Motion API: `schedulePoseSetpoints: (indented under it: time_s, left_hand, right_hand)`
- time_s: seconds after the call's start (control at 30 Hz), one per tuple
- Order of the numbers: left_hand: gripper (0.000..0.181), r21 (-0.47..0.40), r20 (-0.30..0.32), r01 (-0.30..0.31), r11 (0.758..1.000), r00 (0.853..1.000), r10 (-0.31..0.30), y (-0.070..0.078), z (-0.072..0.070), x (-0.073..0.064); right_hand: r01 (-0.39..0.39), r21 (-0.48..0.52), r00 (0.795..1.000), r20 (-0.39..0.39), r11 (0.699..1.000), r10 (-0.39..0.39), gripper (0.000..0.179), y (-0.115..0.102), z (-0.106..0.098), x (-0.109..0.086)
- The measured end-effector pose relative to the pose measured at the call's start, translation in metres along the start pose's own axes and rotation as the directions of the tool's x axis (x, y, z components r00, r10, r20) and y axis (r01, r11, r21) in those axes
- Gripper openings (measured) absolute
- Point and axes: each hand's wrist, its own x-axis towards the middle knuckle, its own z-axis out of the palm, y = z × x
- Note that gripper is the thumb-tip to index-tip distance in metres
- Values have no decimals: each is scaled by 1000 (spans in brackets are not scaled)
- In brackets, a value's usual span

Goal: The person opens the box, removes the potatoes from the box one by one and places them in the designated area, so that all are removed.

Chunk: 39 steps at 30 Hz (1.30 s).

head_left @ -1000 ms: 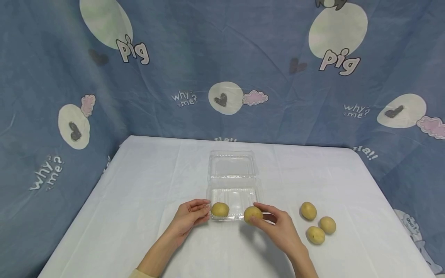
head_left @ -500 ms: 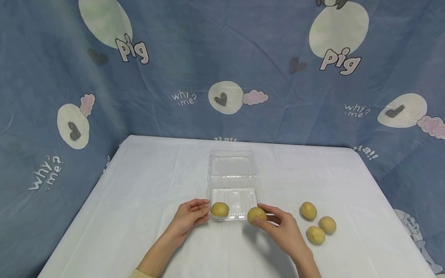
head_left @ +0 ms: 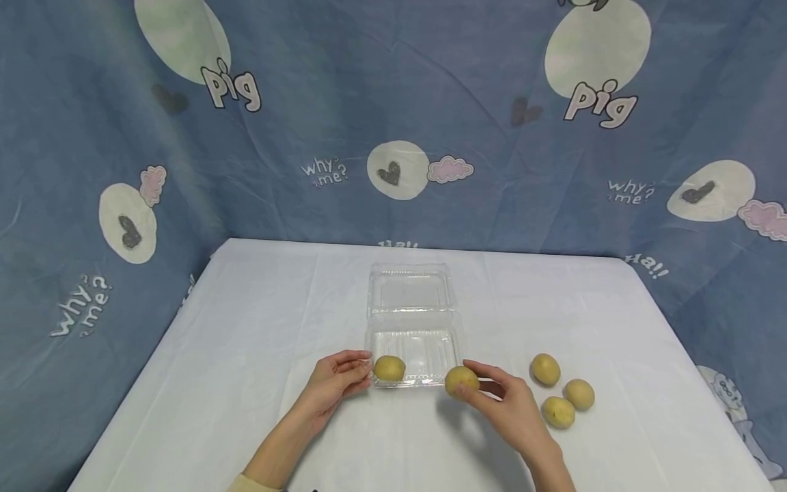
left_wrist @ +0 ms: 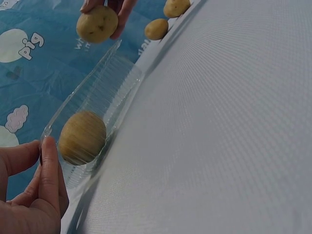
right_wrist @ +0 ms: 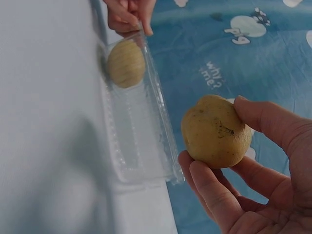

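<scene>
A clear plastic clamshell box (head_left: 424, 355) lies with its lid folded back, a potato (head_left: 390, 368) in the left end of its base. My left hand (head_left: 338, 383) pinches the box's left rim between thumb and fingers, as the left wrist view shows. Between the thumb and fingers of my right hand (head_left: 507, 403) is a second potato (right_wrist: 216, 131), dark-marked on its skin. It is held up off the table near the box's front right corner, its shadow below.
Three more potatoes (head_left: 559, 413) lie grouped on the white tablecloth (head_left: 246, 328) to the right of my right hand. Behind the table hangs a blue printed cloth (head_left: 295, 123). The box's lid (head_left: 410, 288) extends toward the back.
My right hand has shifted a little to the right with its potato, away from the box. The left hand stays at the rim, and the other potatoes lie as before.
</scene>
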Motion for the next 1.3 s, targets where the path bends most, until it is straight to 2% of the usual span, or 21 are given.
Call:
schedulePoseSetpoints:
  time_s: [0.33, 0.6, 1.0, 1.3]
  left_hand:
    - [41, 5, -3, -2, 1000, 1000, 2, 2, -1, 1]
    - [42, 1, 1, -4, 1000, 1000, 4, 2, -1, 2]
    - [41, 3, -6, 1, 1000, 1000, -1, 0, -1, 1]
    - [41, -4, -6, 5, 1000, 1000, -5, -2, -1, 2]
  right_hand:
    - [-20, 3, 1000, -8, 1000, 20, 46, 1, -4, -2]
    - [-53, -60, 998, -33, 997, 51, 45, 8, -6, -6]
    - [-51, -50, 998, -33, 997, 49, 43, 16, -6, -11]
    - [-65, -79, 997, -51, 995, 61, 44, 19, -9, -15]
